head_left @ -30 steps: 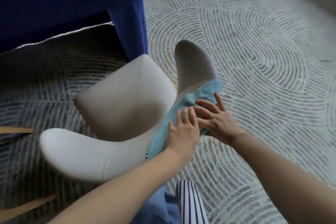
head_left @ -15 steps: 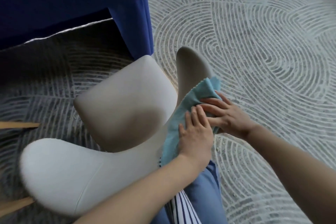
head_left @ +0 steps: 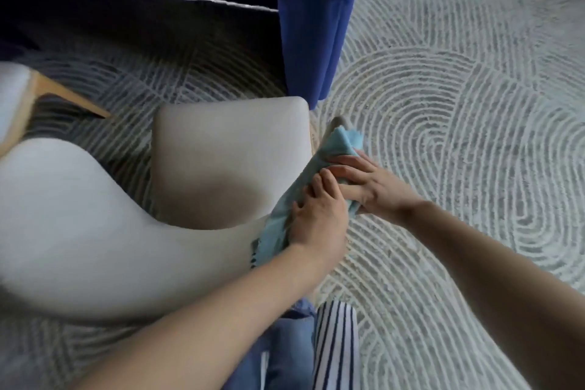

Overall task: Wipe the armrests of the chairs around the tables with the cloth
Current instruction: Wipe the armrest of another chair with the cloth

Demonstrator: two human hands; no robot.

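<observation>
The cloth (head_left: 319,165), pale blue, lies draped along the right armrest (head_left: 337,121) of a cream chair (head_left: 95,231). Its long axis runs from near-left to far-right. The fringed near end hangs by the curve of the chair back, and the far end points toward the armrest's grey tip (only that tip shows past the fabric).

Both hands grasp the cloth around the armrest. The left hand (head_left: 316,222) is the nearer one, with its fingers bent over the top. The right hand (head_left: 373,187) is just beyond and touches it, its fingers laid across the cloth and its thumb below.

The seat cushion (head_left: 228,155) lies left of the hands. A bench (head_left: 316,28) draped in deep blue stands at the far side, its corner close to the seat. A second chair's wooden leg (head_left: 69,98) slants in at far left. A rug (head_left: 459,123) with curved grey lines lies beneath everything.
</observation>
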